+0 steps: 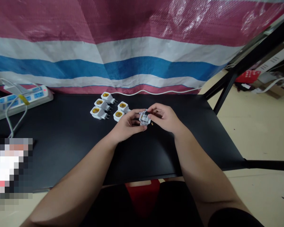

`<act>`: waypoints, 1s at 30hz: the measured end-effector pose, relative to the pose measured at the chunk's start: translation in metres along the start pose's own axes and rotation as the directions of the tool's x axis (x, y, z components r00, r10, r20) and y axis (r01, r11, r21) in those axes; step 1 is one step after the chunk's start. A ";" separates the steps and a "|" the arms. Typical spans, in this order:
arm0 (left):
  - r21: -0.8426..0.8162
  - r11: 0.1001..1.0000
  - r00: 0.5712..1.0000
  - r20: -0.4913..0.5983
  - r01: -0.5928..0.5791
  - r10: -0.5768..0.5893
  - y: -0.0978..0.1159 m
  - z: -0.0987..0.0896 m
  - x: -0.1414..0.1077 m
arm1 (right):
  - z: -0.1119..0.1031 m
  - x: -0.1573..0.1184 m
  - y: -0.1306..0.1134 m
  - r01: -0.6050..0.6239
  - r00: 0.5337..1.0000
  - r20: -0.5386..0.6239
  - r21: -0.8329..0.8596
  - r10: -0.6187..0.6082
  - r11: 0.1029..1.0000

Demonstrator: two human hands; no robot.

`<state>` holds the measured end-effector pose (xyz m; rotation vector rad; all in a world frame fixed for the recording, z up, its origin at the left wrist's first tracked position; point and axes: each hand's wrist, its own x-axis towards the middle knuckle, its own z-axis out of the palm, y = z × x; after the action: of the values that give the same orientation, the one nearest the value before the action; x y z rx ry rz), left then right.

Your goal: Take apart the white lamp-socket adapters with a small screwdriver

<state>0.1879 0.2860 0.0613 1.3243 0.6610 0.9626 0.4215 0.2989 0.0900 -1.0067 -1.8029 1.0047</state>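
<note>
A white power strip (21, 99) with a grey cord sits at the far left of a black table (61, 151); five white lamp-socket plug adapters (101, 104) with yellow centres lie grouped near the middle, prongs pointing right; the left hand (129, 122), curled nearly closed, pinches one side of a white adapter housing (144, 119), a clear part showing in it; the right hand (162, 118), equally curled, holds the opposite side; a small brass-coloured piece (151, 124) lies on the table just beside the housing; a pink, white and blue striped tarpaulin (123, 63) hangs behind the table.
</note>
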 end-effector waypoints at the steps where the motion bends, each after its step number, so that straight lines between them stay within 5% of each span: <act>1: -0.016 1.000 1.000 0.014 0.009 -0.008 0.000 0.000 0.000 | 0.001 0.000 0.000 0.024 1.000 -0.005 -0.016 -0.024 1.000; 8: -0.134 0.984 0.992 -0.014 0.122 -0.125 0.001 0.002 -0.001 | 0.005 -0.001 -0.005 0.185 0.981 -0.028 -0.174 -0.192 0.967; 18: -0.200 0.977 0.992 -0.086 0.070 -0.088 0.001 -0.001 0.002 | 0.010 -0.006 -0.028 0.299 0.940 -0.090 -0.250 -0.330 0.921; 30: -0.150 0.984 0.985 -0.159 -0.093 0.069 0.002 0.000 0.002 | 0.012 0.000 -0.014 -0.117 0.992 -0.038 0.023 0.118 0.993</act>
<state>0.1879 0.2874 0.0638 1.1539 0.6375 1.1678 0.4074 0.2910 0.0991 -1.1231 -1.7140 1.0659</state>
